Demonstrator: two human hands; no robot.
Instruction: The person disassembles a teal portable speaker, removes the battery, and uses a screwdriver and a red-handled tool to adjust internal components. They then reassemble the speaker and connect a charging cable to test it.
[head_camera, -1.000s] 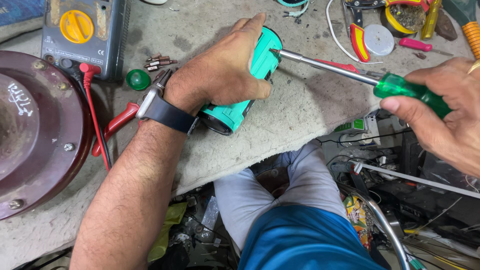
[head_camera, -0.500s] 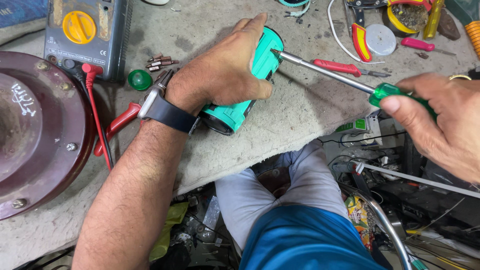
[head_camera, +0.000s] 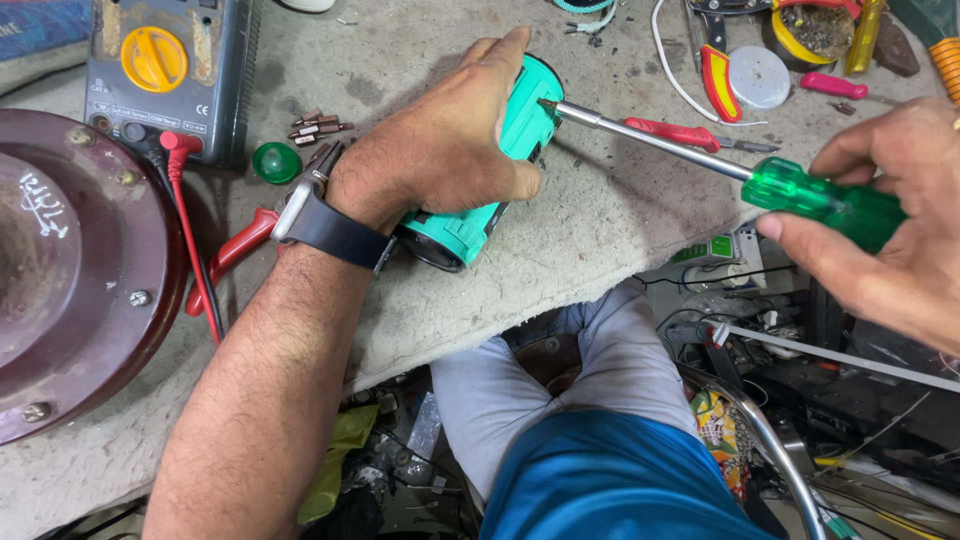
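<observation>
Nearest the camera, a lap in grey trousers and a blue shirt (head_camera: 610, 480) is seen below the bench (head_camera: 600, 240) edge. On the bench, a teal cylindrical device (head_camera: 520, 130) is laid on its side and is pressed down by the left hand (head_camera: 450, 150), which is closed over its upper side, thumb along the near edge; a dark wristwatch (head_camera: 325, 225) is worn on that wrist. A screwdriver with a green transparent handle (head_camera: 820, 195) is gripped by the right hand (head_camera: 890, 230), fingers closed round the handle, and its tip is set against the device's far end face. Farther back, a grey multimeter with a yellow dial (head_camera: 165, 70), a green round cap (head_camera: 272, 162) and a dark red round housing (head_camera: 70, 270) at the left are observed.
</observation>
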